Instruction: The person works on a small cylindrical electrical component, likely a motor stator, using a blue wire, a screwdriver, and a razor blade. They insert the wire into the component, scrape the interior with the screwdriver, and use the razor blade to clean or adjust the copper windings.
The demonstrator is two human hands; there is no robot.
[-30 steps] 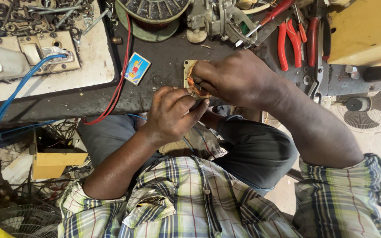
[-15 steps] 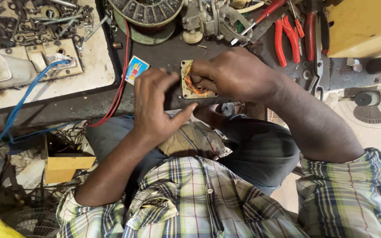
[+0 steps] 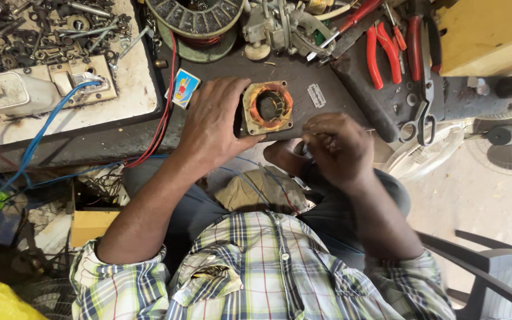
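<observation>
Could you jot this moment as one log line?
left hand: gripping square motor stator on bench | right hand: closed, off stator, contents unclear

Copper-orange motor stator (image 3: 268, 107), red-handled pliers (image 3: 384, 50), blue wire (image 3: 37, 139), green-plaid shirt (image 3: 256, 272).

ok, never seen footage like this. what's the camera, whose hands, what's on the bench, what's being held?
There is no machine here: a person in a plaid shirt works with bare hands, and the single camera sits on their head, looking down over chest and lap at a cluttered workbench.

The left hand grips the side of a small square motor stator, a metal block with orange-brown copper winding around a central hole, resting on the bench edge. The right hand is apart from it, just below the bench edge, fingers curled; whether it holds anything, such as a thin wire, is too small to tell.

Around them: red-handled pliers, scissors, a large round wire coil, a pile of screws and bolts, red and blue wires, a small blue card.
</observation>
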